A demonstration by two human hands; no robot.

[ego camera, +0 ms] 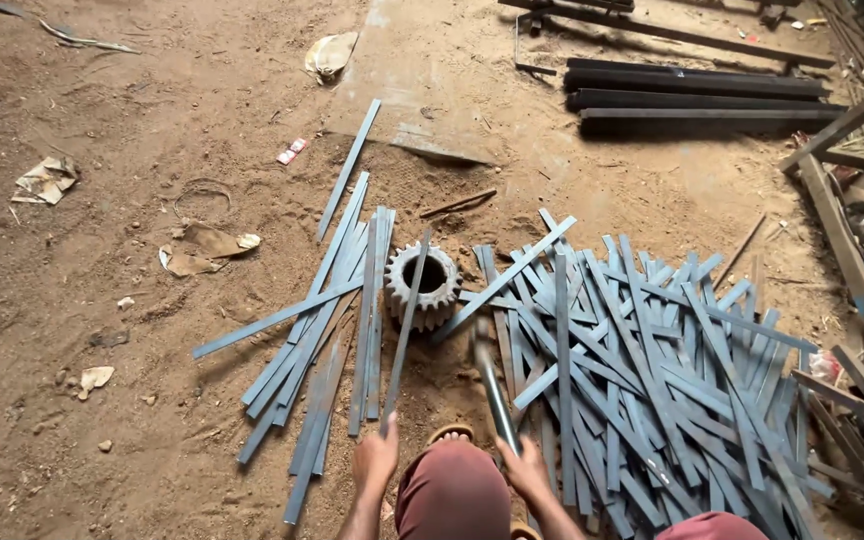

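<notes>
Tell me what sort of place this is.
Probably an open, dirt-floored metalworking yard. Flat steel strips lie heaped on the ground, a big toothed gear serves as a rest, and long dark steel bars are stacked behind.

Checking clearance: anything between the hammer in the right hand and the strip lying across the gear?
Nothing visible. The hammer in the right hand hangs over bare dirt beside the gear. The left hand holds the strip, which rests on the gear. The big strip pile lies off to the right.

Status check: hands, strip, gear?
Left hand grips flat metal strip, far end resting across gear. Right hand holds hammer handle. Loose strip pile close on the right.
</notes>
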